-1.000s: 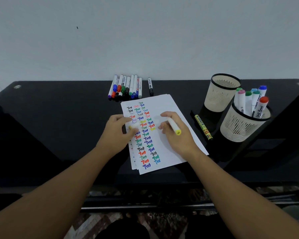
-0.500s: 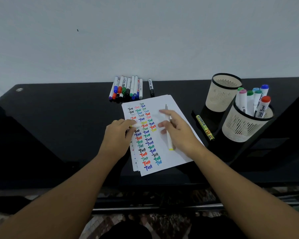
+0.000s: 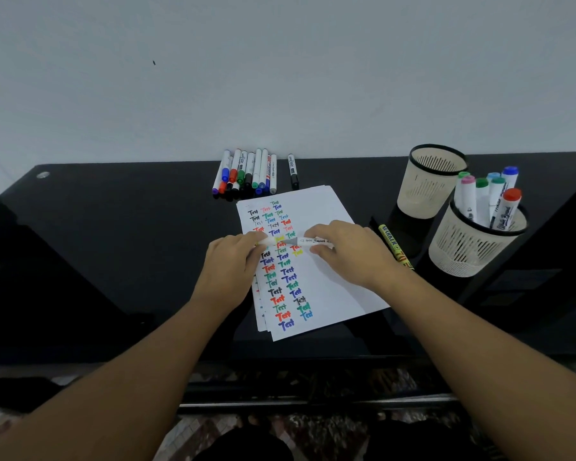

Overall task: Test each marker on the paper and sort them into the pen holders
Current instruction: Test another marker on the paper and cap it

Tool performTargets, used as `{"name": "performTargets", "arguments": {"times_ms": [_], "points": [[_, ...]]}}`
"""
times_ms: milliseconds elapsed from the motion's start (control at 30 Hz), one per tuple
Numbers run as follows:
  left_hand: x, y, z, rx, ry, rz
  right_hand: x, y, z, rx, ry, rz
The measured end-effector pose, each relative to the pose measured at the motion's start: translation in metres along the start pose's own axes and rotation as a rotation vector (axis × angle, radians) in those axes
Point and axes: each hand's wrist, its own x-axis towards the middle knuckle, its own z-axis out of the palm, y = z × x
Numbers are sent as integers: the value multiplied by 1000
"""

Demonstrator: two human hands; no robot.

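Observation:
Above the white paper (image 3: pixel 326 287), covered with several coloured "Test" words, my right hand (image 3: pixel 350 251) grips a white marker (image 3: pixel 310 241) lying level, its grey tip pointing left. My left hand (image 3: pixel 230 261) pinches the marker's white cap (image 3: pixel 268 241) just left of that tip; cap and tip nearly meet. A row of several markers (image 3: pixel 246 174) lies at the table's far edge, with one black-capped marker (image 3: pixel 293 171) apart to its right. Two beige mesh pen holders stand at the right: the far holder (image 3: pixel 429 184) looks empty, the near holder (image 3: pixel 473 247) holds several markers.
A yellow marker (image 3: pixel 394 246) lies on the black glass table (image 3: pixel 113 247) between the paper and the holders. A pale wall rises right behind the table. The table's front edge runs below the paper.
My right hand turned the marker from pointing away to lying level, tip to the left. My left hand brought the cap up to that tip.

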Motion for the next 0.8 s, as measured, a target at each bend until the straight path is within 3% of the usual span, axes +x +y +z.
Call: {"name": "performTargets", "arguments": {"times_ms": [567,800], "points": [[-3,7,-5,-38,-6,130,8,-11,15,39,0,-161],[-4,13,-9,-94,-96,-84,11,-17,14,31,9,-209]]}}
